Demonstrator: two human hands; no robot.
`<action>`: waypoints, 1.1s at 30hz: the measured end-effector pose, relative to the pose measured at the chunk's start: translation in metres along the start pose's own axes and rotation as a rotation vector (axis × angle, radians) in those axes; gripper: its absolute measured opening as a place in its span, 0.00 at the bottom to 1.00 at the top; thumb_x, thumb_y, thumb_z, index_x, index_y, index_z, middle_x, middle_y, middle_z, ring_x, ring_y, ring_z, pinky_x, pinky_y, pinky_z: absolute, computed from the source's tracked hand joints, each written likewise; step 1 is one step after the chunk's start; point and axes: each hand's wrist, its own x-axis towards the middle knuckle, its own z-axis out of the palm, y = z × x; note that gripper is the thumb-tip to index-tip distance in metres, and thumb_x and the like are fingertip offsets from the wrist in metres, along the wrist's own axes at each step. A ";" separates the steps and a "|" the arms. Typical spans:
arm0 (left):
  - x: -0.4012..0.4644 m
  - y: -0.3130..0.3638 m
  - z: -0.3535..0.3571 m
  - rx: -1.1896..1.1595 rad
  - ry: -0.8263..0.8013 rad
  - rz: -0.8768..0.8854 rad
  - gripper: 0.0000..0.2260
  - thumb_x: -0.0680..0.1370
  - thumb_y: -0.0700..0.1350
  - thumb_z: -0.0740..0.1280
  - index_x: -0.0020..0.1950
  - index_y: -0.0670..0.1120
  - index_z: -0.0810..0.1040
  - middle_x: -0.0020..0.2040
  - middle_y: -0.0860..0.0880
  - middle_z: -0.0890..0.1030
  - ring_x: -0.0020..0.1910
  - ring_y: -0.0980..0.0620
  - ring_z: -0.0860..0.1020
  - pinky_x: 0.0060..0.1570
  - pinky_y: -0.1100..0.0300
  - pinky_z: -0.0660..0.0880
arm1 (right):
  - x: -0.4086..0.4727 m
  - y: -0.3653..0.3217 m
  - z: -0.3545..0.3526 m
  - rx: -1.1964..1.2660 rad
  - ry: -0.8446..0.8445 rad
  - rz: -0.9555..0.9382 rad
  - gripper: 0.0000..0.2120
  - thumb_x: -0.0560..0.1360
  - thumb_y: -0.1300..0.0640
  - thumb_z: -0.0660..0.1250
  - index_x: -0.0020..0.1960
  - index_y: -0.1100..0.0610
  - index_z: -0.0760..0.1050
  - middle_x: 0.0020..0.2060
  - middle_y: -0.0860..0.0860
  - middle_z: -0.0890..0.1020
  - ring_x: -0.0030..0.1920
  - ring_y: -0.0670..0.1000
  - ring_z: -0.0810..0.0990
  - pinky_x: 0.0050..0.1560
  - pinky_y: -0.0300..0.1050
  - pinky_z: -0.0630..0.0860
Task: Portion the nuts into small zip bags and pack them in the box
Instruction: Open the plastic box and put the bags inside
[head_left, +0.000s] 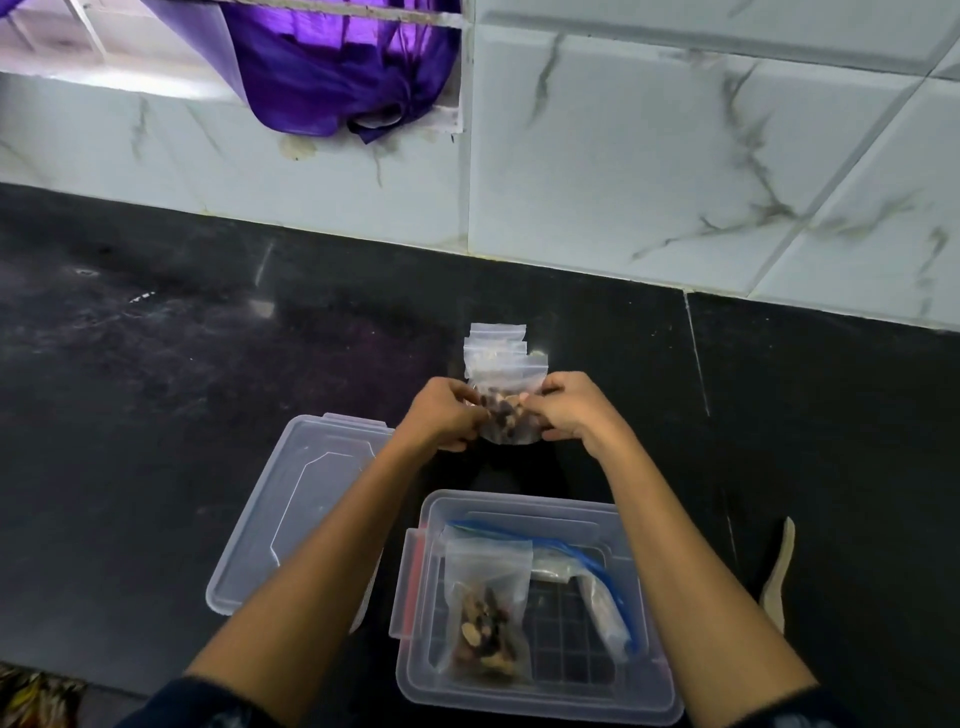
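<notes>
Pinching one small zip bag of nuts (510, 415) between two hands above the dark surface (156, 364).

The left hand (441, 415) grips its left edge and the right hand (569, 413) its right edge, fingers curled on the plastic. At 12 o'clock lies one pile of empty bags (496, 345). At 6 o'clock one clear box (530, 603) holds one filled bag (488, 618) and one blue-zip bag (597, 592); its one lid (291, 514) lies at 8 o'clock.
</notes>
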 end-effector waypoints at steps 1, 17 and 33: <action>0.003 0.000 -0.003 0.012 0.033 0.020 0.07 0.76 0.39 0.67 0.55 0.44 0.77 0.46 0.42 0.80 0.37 0.53 0.77 0.32 0.64 0.76 | 0.005 -0.003 0.003 0.027 0.008 -0.009 0.08 0.76 0.59 0.67 0.54 0.57 0.73 0.50 0.53 0.78 0.53 0.54 0.79 0.44 0.44 0.79; 0.006 -0.005 0.002 -0.081 0.072 0.068 0.11 0.80 0.41 0.62 0.58 0.36 0.77 0.45 0.44 0.80 0.43 0.50 0.79 0.46 0.55 0.77 | 0.007 0.004 0.022 -0.075 0.065 -0.073 0.16 0.77 0.49 0.65 0.50 0.63 0.79 0.46 0.56 0.83 0.46 0.53 0.81 0.51 0.48 0.77; -0.160 -0.037 0.047 0.147 -0.035 0.103 0.05 0.76 0.44 0.67 0.44 0.44 0.81 0.41 0.49 0.83 0.42 0.51 0.80 0.44 0.59 0.75 | -0.180 0.057 -0.011 -0.198 -0.190 0.067 0.09 0.79 0.59 0.61 0.42 0.49 0.75 0.39 0.49 0.80 0.43 0.49 0.79 0.54 0.54 0.78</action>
